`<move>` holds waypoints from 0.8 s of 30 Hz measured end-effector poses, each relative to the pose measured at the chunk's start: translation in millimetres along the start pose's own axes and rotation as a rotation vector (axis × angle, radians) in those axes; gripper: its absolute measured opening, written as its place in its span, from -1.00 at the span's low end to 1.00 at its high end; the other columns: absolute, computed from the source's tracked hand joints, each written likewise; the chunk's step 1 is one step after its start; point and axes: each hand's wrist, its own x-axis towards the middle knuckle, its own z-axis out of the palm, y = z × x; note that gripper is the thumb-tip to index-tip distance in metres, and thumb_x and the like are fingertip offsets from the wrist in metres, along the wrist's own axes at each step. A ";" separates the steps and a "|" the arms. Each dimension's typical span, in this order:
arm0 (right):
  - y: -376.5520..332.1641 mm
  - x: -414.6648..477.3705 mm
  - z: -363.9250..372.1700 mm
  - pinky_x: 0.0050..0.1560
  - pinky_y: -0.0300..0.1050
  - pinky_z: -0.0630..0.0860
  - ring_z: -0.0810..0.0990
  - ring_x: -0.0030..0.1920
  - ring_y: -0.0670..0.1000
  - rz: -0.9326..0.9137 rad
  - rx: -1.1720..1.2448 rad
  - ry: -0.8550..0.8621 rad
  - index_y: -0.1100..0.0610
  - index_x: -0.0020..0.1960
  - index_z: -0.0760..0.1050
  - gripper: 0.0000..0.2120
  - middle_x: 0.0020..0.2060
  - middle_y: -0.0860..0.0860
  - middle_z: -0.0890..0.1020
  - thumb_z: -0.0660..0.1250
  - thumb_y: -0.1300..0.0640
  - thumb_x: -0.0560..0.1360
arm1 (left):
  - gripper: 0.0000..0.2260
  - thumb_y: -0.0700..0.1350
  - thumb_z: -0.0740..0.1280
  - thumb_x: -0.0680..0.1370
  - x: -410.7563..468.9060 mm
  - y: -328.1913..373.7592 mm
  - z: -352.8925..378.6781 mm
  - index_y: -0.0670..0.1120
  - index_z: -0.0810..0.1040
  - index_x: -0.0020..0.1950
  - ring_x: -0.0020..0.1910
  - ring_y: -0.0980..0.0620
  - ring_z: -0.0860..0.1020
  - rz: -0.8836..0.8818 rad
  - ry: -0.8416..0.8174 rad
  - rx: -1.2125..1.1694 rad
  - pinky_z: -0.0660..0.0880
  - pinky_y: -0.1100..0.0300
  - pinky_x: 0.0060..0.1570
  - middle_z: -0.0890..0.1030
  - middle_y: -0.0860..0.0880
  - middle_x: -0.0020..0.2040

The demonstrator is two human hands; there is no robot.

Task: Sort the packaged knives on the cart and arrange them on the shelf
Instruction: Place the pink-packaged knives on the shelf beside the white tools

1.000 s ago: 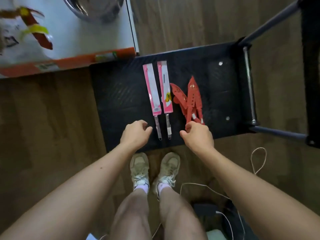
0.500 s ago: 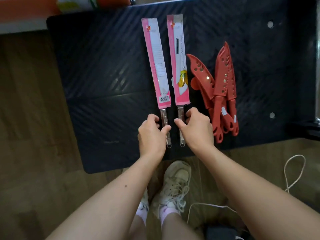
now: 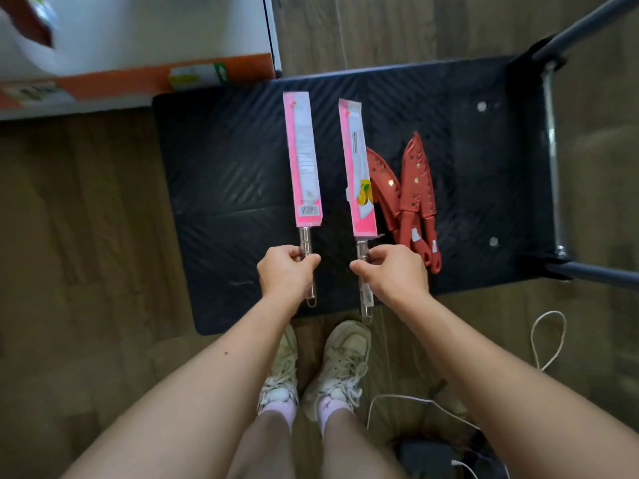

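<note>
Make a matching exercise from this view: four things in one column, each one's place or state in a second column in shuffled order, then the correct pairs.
Things
1. pink-sleeved knife with barcode
2. pink-sleeved knife with fruit picture
3. red knives
4. white cord

Place or state
A. lying on the cart, held by no hand
B. gripped by its handle in the right hand
C. looped on the wooden floor
D. gripped by its handle in the left hand

Pairs: 1-D, 2-B, 3-A, 4-C
</note>
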 end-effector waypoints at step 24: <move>-176.5 -400.9 -299.3 -0.25 -0.25 0.37 0.52 -0.24 -0.07 -0.543 0.148 0.239 0.13 -0.06 0.64 -0.77 -0.20 0.01 0.64 0.37 -0.03 0.47 | -0.77 -0.13 0.36 0.53 -404.7 194.7 -285.7 -0.19 0.58 0.14 0.02 -0.10 0.62 0.529 0.179 -0.324 0.56 -0.07 0.11 0.63 -0.09 -0.03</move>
